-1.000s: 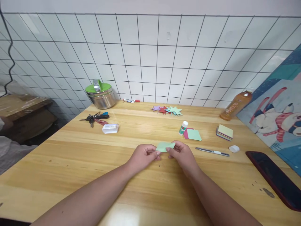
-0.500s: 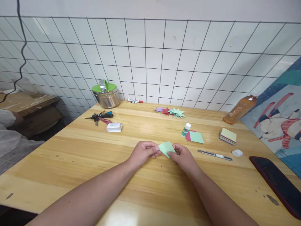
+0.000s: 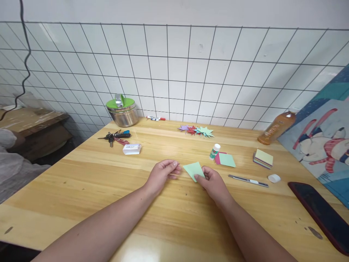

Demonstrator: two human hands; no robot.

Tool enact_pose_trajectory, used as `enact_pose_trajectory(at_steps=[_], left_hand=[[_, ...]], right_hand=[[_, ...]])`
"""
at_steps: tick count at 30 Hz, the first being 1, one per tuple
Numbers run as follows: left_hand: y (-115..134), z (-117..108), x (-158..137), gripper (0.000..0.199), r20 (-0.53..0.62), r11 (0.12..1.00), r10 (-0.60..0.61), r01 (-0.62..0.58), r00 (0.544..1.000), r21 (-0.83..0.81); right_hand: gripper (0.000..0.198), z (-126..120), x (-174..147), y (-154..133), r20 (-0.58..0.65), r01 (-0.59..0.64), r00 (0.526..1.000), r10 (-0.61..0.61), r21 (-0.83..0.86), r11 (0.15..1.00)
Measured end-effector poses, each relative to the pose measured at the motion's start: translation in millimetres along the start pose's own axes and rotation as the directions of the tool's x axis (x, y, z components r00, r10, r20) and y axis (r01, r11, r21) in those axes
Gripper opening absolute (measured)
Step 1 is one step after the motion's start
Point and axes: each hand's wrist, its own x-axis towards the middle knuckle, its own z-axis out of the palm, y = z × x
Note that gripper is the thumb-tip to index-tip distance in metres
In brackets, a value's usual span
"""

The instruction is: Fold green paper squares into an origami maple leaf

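Observation:
A light green square of paper [image 3: 193, 170] is pinched by its right edge in my right hand [image 3: 212, 181], thumb on top. It is held just above the wooden table, one corner pointing left. My left hand [image 3: 165, 172] is a short way left of that corner, fingers loosely bent and slightly apart, with nothing in them. Beyond the right hand stands a glue stick [image 3: 215, 151] with a white top, beside another green paper square [image 3: 227, 160] lying over a dark pink one [image 3: 218, 158]. A utility knife [image 3: 248, 180] lies to the right.
At the back are folded paper stars [image 3: 196, 130], markers [image 3: 155, 118] and a steel pot [image 3: 122, 112]. Keys [image 3: 116, 136] and a small white box [image 3: 132, 149] lie left. On the right are a paper stack [image 3: 263, 158], white cap [image 3: 274, 178], bottle [image 3: 278, 127] and phone [image 3: 319, 214].
My left hand has let go of the green paper's left corner and drawn a little to the left. My right hand still holds the paper in about the same place.

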Motion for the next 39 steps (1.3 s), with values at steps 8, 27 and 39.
enact_pose_trajectory(at_steps=[8,27,39], left_hand=[[-2.2,5.5,-5.7,0.031,0.048,0.996,-0.025,0.021,0.999,0.091],[-0.1,6.0,-7.5,0.031,0.123,0.991,0.020,-0.036,0.992,0.132],[8.0,-3.5,-2.2,0.040,0.026,0.994,0.041,-0.043,0.999,0.103]], right_hand=[[0.025,11.8,-1.1,5.6,-0.033,0.059,0.998,-0.059,0.014,0.998],[0.023,12.3,-2.9,1.7,0.023,0.080,0.997,-0.079,-0.047,0.996],[0.020,8.4,-2.9,-0.4,-0.024,0.019,1.000,-0.020,-0.027,0.999]])
